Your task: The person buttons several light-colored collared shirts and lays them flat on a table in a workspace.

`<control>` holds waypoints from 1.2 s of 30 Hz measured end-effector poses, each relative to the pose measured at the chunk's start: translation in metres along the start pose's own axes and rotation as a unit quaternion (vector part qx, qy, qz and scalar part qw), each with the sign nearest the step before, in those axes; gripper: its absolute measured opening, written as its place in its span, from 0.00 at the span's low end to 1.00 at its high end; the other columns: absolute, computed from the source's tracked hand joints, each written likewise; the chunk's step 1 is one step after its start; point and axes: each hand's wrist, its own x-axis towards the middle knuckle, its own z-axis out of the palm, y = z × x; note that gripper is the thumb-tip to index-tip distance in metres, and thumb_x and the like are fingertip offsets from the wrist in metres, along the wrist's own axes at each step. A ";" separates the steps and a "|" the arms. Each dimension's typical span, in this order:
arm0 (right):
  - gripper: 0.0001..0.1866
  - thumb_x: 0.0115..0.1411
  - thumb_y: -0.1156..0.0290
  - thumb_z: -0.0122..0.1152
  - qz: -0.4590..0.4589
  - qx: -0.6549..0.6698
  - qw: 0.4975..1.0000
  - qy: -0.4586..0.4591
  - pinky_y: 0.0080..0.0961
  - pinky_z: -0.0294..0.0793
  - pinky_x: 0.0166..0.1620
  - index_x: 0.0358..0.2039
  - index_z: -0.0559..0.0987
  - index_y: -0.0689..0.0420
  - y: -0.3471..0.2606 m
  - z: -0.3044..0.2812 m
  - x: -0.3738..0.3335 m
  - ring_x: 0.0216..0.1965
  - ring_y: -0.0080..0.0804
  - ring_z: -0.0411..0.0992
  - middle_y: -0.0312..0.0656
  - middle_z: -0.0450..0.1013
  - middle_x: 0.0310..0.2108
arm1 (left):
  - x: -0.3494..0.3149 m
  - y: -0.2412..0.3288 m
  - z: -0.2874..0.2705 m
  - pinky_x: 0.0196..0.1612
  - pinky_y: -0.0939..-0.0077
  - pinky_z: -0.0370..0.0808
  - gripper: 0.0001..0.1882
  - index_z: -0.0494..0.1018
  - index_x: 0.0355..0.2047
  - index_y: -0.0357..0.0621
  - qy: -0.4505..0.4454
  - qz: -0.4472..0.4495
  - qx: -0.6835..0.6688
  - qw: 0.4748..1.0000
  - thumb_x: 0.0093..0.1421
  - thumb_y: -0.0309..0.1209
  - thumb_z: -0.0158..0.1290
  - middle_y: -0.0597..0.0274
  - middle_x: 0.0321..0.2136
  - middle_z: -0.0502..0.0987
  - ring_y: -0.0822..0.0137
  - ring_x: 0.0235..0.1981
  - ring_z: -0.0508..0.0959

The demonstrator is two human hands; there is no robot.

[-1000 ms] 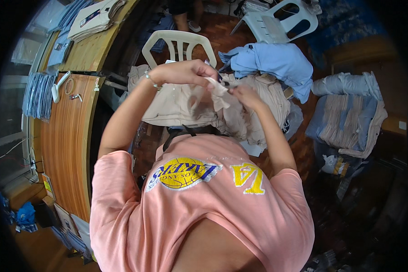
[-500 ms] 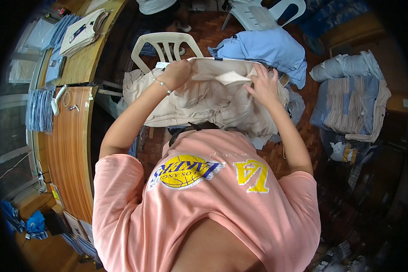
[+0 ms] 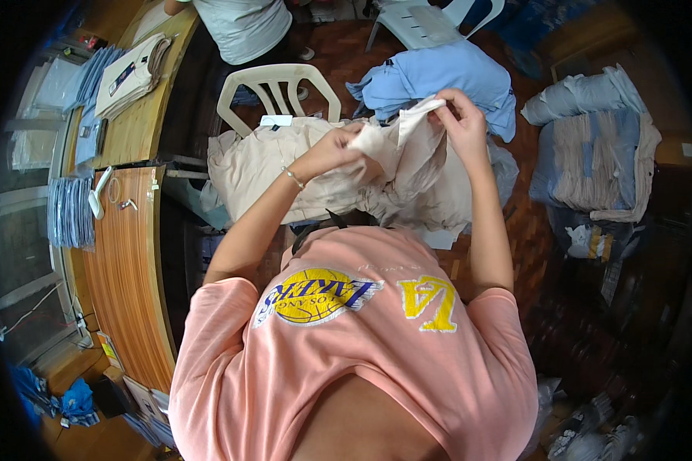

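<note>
A beige garment (image 3: 404,165) hangs between my hands over a heap of similar beige cloth (image 3: 269,165). My left hand (image 3: 329,152), with a thin bracelet at its wrist, is closed on the garment's pale left end. Higher up and farther right, my right hand (image 3: 463,127) pinches the end of a folded band along the top edge. That band slants up from left to right. The garment's lower part drops in loose folds and merges with the heap, so its full shape is hidden.
Behind the heap stands a cream plastic chair (image 3: 281,81); light blue garments (image 3: 446,77) are piled to its right. Wooden counters (image 3: 123,269) run along the left. Bagged folded clothes (image 3: 588,165) sit at the right. Another person (image 3: 246,31) stands at the back left.
Both hands have shifted; the left came nearer and slightly right, the right rose and closed on the edge. The garment's top edge went from level to slanted. The other person shows more.
</note>
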 end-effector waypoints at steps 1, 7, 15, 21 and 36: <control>0.06 0.52 0.77 0.51 0.052 0.046 0.997 -0.041 0.14 0.68 0.32 0.32 0.70 0.62 0.001 -0.007 0.003 0.27 0.19 0.69 0.36 0.70 0.26 | 0.002 0.003 0.008 0.45 0.72 0.66 0.20 0.65 0.44 0.40 0.033 -0.105 -0.188 0.976 0.57 0.40 0.40 0.56 0.41 0.69 0.65 0.41 0.71; 0.20 0.49 0.74 0.56 -0.020 -0.070 0.997 -0.038 0.23 0.65 0.43 0.44 0.65 0.60 0.018 0.025 -0.001 0.38 0.29 0.67 0.45 0.67 0.40 | 0.013 0.003 0.044 0.51 0.67 0.62 0.20 0.59 0.49 0.36 0.022 -0.212 -0.613 0.761 0.58 0.34 0.34 0.54 0.46 0.66 0.62 0.46 0.68; 0.09 0.50 0.75 0.56 0.130 0.096 0.981 0.110 0.12 0.63 0.32 0.32 0.70 0.61 0.034 0.045 -0.081 0.26 0.16 0.63 0.33 0.67 0.25 | 0.020 0.017 0.065 0.50 0.72 0.63 0.19 0.59 0.47 0.40 0.085 -0.171 -0.585 0.788 0.55 0.31 0.36 0.57 0.44 0.67 0.65 0.44 0.69; 0.04 0.49 0.77 0.56 0.240 0.208 0.947 0.036 0.07 0.56 0.24 0.24 0.70 0.59 0.040 0.030 -0.087 0.22 0.10 0.60 0.27 0.65 0.19 | 0.019 -0.010 0.069 0.41 0.80 0.67 0.08 0.65 0.36 0.41 0.064 -0.126 -0.431 0.891 0.55 0.27 0.46 0.63 0.37 0.71 0.75 0.39 0.69; 0.08 0.43 0.76 0.61 0.155 -0.085 0.982 -0.069 0.16 0.64 0.29 0.24 0.72 0.61 0.027 -0.018 -0.087 0.23 0.19 0.62 0.34 0.66 0.19 | 0.041 -0.017 0.077 0.36 0.82 0.68 0.05 0.70 0.24 0.39 -0.097 -0.104 0.042 0.989 0.48 0.26 0.54 0.61 0.35 0.73 0.77 0.34 0.71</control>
